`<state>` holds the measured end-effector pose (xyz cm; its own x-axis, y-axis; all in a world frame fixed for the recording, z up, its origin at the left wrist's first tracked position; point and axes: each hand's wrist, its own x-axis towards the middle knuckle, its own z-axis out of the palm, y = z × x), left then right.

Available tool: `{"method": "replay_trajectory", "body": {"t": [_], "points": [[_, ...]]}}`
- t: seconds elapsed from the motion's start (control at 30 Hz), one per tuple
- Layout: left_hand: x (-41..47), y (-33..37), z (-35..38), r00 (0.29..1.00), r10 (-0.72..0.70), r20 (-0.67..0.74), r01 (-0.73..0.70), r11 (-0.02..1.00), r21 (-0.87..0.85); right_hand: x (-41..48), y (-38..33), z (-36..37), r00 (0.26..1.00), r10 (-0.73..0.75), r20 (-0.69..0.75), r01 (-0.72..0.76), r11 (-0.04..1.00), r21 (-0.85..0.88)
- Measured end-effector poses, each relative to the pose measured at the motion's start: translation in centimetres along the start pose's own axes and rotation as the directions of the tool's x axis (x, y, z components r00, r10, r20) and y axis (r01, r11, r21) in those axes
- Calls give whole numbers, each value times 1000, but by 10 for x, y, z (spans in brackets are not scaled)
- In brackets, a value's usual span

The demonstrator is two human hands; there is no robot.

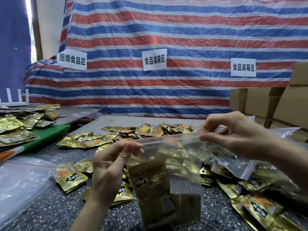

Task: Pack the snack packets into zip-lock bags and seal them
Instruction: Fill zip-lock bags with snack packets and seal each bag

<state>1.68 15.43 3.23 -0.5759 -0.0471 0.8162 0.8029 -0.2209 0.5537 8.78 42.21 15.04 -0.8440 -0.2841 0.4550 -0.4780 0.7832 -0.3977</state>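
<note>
A red, white and blue striped tarp (pixel 166 30) fills the space well beyond both hands, hung like a wall behind the work area. Beneath the hands spreads a dark speckled table (pixel 50 205), and stacked cardboard boxes (pixel 266 104) stand past the right hand, against the tarp. Loose gold snack packets (pixel 146 130) lie scattered across the table, heaped beyond the hands, below the right wrist and just left of the left hand; more of them rest on a green board (pixel 50 135) well out to the left. Flat empty clear bags (pixel 20 177) lie on the table to the left of the left forearm. Between the two hands hangs the zip-lock bag (pixel 185 180), lifted clear of the table and held upright by its top edge. The left hand (pixel 108 164) pinches the left end of that edge between thumb and fingertips, and the right hand (pixel 233 132) pinches the right end in the same way, a little higher. Several gold packets (pixel 150 180) sit upright inside the bag, below the left hand's thumb. The seal strip (pixel 166 139) runs taut from one hand to the other; whether it is pressed closed cannot be told. Three white paper signs (pixel 155 59) are fixed to the tarp above the hands.
</note>
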Motion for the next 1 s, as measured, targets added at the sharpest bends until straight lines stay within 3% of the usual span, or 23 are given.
{"method": "replay_trajectory", "body": {"t": [0.37, 0.47, 0.53, 0.6, 0.73, 0.87, 1.0], "points": [[-1, -3, 0, 999, -34, -29, 33, 999, -39, -5, 6, 3, 985, -92, -148, 119, 975, 186], [-2, -2, 2, 991, -114, -72, 105, 988, -116, -8, 13, 25, 978, 18, -206, 63, 923, 380], [-2, -2, 3, 982, -163, -96, 145, 975, -171, -12, 25, 49, 982, 152, -108, -65, 821, 568], [-2, -4, 2, 974, -199, -106, 172, 960, -222, -19, 39, 72, 971, 221, 89, -224, 714, 663], [-1, -3, 2, 969, -232, -85, 201, 940, -276, -34, 55, 103, 923, 96, 373, -346, 633, 693], [-2, -8, 6, 969, -232, -89, 211, 957, -199, -35, 48, 127, 923, 67, 379, -320, 682, 658], [-6, -15, 11, 961, -271, -55, 264, 958, -116, -32, 37, 133, 975, 128, 183, -210, 806, 553]]}}
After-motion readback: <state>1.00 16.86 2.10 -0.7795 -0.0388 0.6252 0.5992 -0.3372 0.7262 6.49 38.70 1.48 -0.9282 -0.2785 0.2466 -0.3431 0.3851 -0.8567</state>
